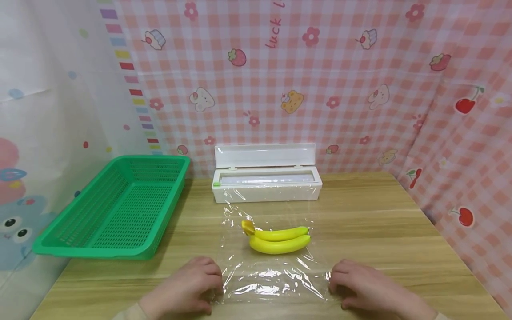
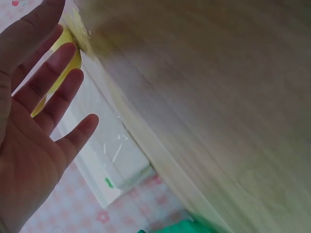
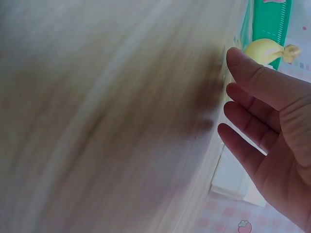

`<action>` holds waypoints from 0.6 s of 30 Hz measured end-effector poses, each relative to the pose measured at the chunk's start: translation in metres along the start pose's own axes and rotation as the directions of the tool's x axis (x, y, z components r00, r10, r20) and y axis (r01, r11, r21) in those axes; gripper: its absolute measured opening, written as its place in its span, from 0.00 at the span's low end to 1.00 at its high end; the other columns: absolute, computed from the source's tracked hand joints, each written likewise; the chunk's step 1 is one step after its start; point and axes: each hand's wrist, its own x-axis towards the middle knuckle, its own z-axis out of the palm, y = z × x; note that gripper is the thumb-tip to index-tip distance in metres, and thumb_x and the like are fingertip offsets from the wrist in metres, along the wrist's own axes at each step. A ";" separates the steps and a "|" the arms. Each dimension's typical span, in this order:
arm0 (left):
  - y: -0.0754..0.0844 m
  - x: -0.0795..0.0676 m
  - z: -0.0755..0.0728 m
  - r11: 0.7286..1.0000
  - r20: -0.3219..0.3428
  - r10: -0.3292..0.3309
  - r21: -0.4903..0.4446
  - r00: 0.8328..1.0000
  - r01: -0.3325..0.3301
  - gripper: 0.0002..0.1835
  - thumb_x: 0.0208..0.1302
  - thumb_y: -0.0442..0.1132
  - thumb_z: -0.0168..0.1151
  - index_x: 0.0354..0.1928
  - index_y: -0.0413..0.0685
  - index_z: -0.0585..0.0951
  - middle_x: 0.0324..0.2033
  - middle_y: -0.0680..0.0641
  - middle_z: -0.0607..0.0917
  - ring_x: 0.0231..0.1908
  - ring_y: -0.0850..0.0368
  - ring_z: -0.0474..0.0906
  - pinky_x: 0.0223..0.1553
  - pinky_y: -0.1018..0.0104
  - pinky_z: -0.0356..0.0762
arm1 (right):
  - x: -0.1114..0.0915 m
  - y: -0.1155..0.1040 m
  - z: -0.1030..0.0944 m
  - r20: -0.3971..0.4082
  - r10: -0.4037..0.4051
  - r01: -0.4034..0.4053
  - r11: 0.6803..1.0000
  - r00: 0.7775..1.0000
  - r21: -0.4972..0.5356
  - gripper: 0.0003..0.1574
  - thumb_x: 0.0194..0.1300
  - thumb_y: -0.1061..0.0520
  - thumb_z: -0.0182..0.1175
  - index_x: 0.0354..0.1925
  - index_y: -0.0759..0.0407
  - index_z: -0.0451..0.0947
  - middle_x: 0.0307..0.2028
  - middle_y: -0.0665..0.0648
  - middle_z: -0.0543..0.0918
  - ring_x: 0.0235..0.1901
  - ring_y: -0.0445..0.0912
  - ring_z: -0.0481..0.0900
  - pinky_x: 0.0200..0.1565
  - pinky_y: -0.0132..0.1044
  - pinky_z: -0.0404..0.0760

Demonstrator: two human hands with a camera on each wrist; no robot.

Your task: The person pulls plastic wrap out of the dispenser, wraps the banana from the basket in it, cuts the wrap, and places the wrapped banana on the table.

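Note:
Clear plastic wrap (image 1: pixel 268 278) stretches from a white wrap dispenser box (image 1: pixel 267 192) towards the front of the table, wrinkled and shiny near its front edge. On the wrap lie two joined yellow bananas (image 1: pixel 280 246), their brown stem to the left. My left hand (image 1: pixel 194 284) is at the wrap's front left corner; the left wrist view shows its fingers (image 2: pixel 65 94) extended and spread. At the front right corner is my right hand (image 1: pixel 362 286), its fingers slightly bent with nothing gripped between thumb and fingers in the right wrist view.
A green plastic basket (image 1: pixel 150 246) stands at the left of the wooden table (image 1: pixel 380 222). The dispenser's lid (image 1: pixel 265 155) is raised at the back, in front of a pink checked cloth (image 1: pixel 256 89). Patterned cloth also hangs along both sides.

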 end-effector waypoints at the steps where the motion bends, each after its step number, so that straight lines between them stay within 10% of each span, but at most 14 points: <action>1: 0.000 0.001 0.001 1.000 0.004 0.005 0.006 1.000 -0.005 0.20 0.36 0.48 0.80 0.34 0.61 0.81 0.36 0.65 0.77 0.42 0.63 0.71 0.52 0.62 0.72 | 0.000 0.000 0.000 0.007 0.004 -0.004 1.000 1.000 0.003 0.27 0.41 0.53 0.78 0.38 0.40 0.76 0.41 0.36 0.74 0.40 0.33 0.71 0.40 0.27 0.74; 18: -0.002 0.003 0.006 0.999 0.002 0.046 0.024 0.999 -0.046 0.15 0.38 0.40 0.78 0.23 0.63 0.78 0.29 0.66 0.73 0.35 0.66 0.70 0.43 0.68 0.73 | 0.004 0.001 0.005 -0.008 -0.030 0.030 1.000 1.000 -0.007 0.21 0.44 0.57 0.78 0.32 0.41 0.77 0.39 0.38 0.75 0.39 0.34 0.72 0.38 0.22 0.72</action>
